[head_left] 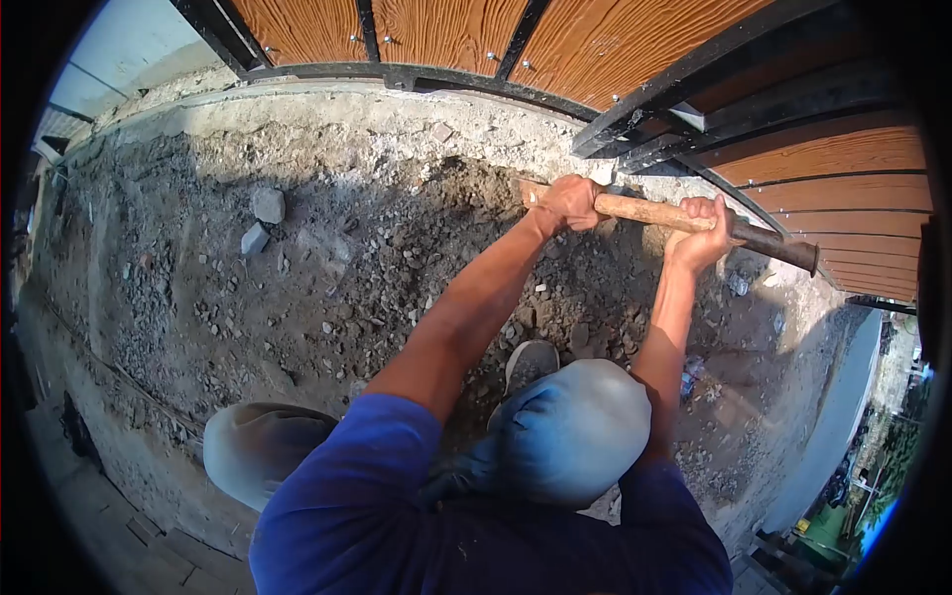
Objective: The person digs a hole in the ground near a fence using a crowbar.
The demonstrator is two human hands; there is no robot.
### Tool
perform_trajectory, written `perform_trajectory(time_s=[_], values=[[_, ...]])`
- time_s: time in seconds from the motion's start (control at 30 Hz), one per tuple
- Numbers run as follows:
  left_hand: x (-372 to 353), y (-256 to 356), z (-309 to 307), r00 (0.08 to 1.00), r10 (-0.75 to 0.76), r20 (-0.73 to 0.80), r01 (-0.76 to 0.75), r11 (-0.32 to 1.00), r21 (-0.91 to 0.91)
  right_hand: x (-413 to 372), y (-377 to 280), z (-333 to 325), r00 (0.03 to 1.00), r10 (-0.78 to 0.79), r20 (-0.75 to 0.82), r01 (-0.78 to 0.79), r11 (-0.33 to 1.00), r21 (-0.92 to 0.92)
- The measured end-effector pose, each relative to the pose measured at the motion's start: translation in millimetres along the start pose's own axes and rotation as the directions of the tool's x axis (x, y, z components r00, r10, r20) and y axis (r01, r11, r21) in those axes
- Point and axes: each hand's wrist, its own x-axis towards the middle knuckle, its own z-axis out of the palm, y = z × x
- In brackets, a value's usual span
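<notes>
The tool (645, 209) lies across the upper right of the frame, tilting down to the right, with both hands closed around it. The left hand (569, 202), just right of the upper centre, is wrapped in a fist about its left end, where a flat, rusty-brown piece (533, 192) pokes out over the dug soil (476, 188). The right hand (700, 234), farther right, curls its fingers around the wooden shaft near the dark metal end (783, 248), which reaches toward the right side of the frame. A bare stretch of wood shows between the two fists, which stand apart. Loose gravel (397, 268) covers the middle of the frame, and two pale stones, one greyish (268, 205) and one bluish (254, 239), lie near each other at the upper left. Brown panels (436, 35) in a black frame (327, 70) run along the top and down the upper right. At the lower centre are the person's blue sleeves (357, 461), two bent knees (580, 426) in faded trousers, and a grey shoe (533, 364) on the ground.
</notes>
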Motion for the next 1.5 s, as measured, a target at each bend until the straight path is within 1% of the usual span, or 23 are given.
perform_trajectory(time_s=[0.03,0.07,0.1,0.17,0.23,0.3,0.33,0.4,0.47,0.57,0.63,0.67,0.7,0.77,0.87,1.0,1.07,1.17,1.27,1.33,1.4,1.47,1.5], values=[[-19.0,23.6,-22.4,0.992,-0.087,0.088,0.089,0.996,-0.023,3.3,11.3,-17.3,0.971,0.129,-0.199,-0.125,0.992,0.033],[-30.5,-3.7,13.2,0.998,-0.055,0.034,0.052,0.996,0.076,-11.6,19.2,-39.7,0.873,0.264,-0.410,-0.254,0.964,0.080],[-52.9,28.9,-4.8,0.990,-0.138,0.017,0.137,0.989,0.063,-45.3,17.7,-65.8,0.863,0.315,-0.394,-0.279,0.949,0.147],[-79.3,11.1,21.5,0.997,-0.043,-0.070,0.056,0.978,0.199,-59.8,15.1,-66.9,0.910,0.311,-0.274,-0.247,0.938,0.244],[-126.6,44.7,-1.2,0.989,-0.126,0.077,0.117,0.987,0.107,-121.4,-28.8,-75.2,0.886,0.395,-0.243,-0.340,0.910,0.237],[-158.5,70.5,-18.1,0.975,-0.148,0.165,0.122,0.980,0.157,-123.5,-40.3,-60.2,0.858,0.482,-0.179,-0.412,0.852,0.322],[-162.6,77.8,-15.9,0.969,-0.154,0.196,0.120,0.977,0.174,-116.3,-47.9,-60.4,0.866,0.468,-0.177,-0.405,0.863,0.303],[-146.5,116.0,-16.5,0.990,-0.122,0.065,0.121,0.993,0.013,-89.3,-86.9,-53.7,0.958,0.268,0.099,-0.286,0.903,0.322],[-115.6,164.7,-33.1,0.992,-0.036,-0.119,0.035,0.999,-0.008,-54.5,-150.8,-24.1,0.990,0.087,0.110,-0.110,0.969,0.222],[-67.9,201.7,-54.3,0.899,0.160,-0.408,-0.192,0.981,-0.038,-2.8,-214.2,-14.0,0.917,-0.074,0.391,-0.017,0.975,0.224],[-42.5,183.1,-46.3,0.812,0.183,-0.554,-0.237,0.971,-0.027,-0.6,-187.1,3.4,0.865,-0.169,0.472,0.007,0.945,0.326],[-32.8,145.9,-27.4,0.797,0.126,-0.591,-0.186,0.982,-0.040,-12.3,-143.2,13.2,0.889,-0.154,0.432,0.056,0.971,0.232],[-27.5,87.9,-3.6,0.843,0.014,-0.538,-0.016,1.000,0.001,-27.3,-99.9,3.6,0.891,-0.173,0.421,0.079,0.970,0.231],[-27.9,50.1,17.5,0.901,-0.093,-0.423,0.079,0.996,-0.050,-42.8,-26.0,-23.1,0.972,-0.008,0.236,-0.022,0.992,0.124],[-46.2,47.0,25.0,0.925,0.046,-0.377,-0.040,0.999,0.024,-89.5,-35.6,-36.0,0.991,-0.075,0.113,0.066,0.994,0.082],[-75.6,81.5,4.5,0.952,0.034,-0.304,-0.038,0.999,-0.007,-119.0,-69.8,-19.6,0.951,-0.116,0.287,0.129,0.991,-0.029],[-95.4,107.0,1.4,0.932,-0.064,-0.356,0.044,0.997,-0.065,-102.4,-99.0,-4.2,0.935,-0.050,0.351,0.037,0.998,0.042],[-129.7,136.2,-4.0,0.896,-0.115,-0.428,0.086,0.993,-0.087,-78.9,-129.5,13.4,0.943,0.121,0.310,-0.157,0.983,0.093],[-110.2,166.5,-25.5,0.879,-0.075,-0.470,-0.022,0.980,-0.197,-53.9,-175.3,37.1,0.892,-0.004,0.452,-0.046,0.994,0.100],[-84.6,177.8,-39.9,0.841,0.036,-0.539,-0.142,0.977,-0.157,-49.5,-198.4,52.0,0.860,-0.080,0.504,0.049,0.996,0.075],[-59.2,153.5,-28.8,0.738,0.089,-0.669,-0.250,0.957,-0.148,-50.0,-166.7,55.9,0.835,-0.139,0.533,0.138,0.990,0.042],[-51.5,95.1,4.9,0.838,-0.185,-0.513,-0.027,0.925,-0.379,-61.3,-78.5,37.5,0.869,0.039,0.493,0.033,0.990,-0.136],[-61.0,79.5,14.4,0.864,-0.177,-0.471,-0.033,0.914,-0.404,-79.8,-50.8,17.7,0.891,0.022,0.454,0.015,0.997,-0.077]])
